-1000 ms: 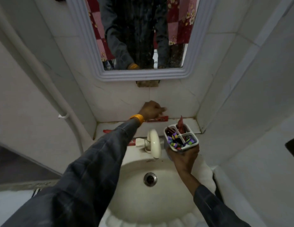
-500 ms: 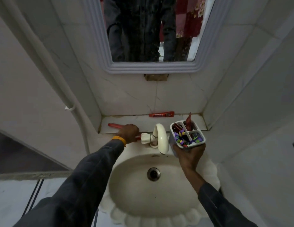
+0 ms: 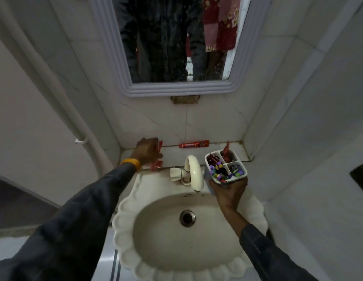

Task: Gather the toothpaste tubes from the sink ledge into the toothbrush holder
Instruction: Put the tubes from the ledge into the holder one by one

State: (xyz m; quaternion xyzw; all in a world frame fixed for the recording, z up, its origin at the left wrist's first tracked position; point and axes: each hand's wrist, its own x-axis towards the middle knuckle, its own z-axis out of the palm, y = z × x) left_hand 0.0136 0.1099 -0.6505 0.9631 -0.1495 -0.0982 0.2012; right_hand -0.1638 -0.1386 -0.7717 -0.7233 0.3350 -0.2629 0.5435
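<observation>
at the left end of the sink ledge, the left hand is closed over a red toothpaste tube, whose blurred ends show past the fingers above and below the hand; whether the tube is lifted clear of the ledge cannot be told. a yellow band is worn at that wrist, above a dark sleeve. a second red toothpaste tube is laid flat along the back edge of the ledge, against the tiled wall, near the middle and well apart from the left hand. near the right end of the ledge, the white toothbrush holder is gripped from below by the right hand, just beside the cream tap. the holder is divided into compartments: something red is stood in the far one, and purple, green and dark items are packed into the nearer ones, too small to name. the scalloped basin is seen below both hands, and the framed mirror is hung above the ledge.
</observation>
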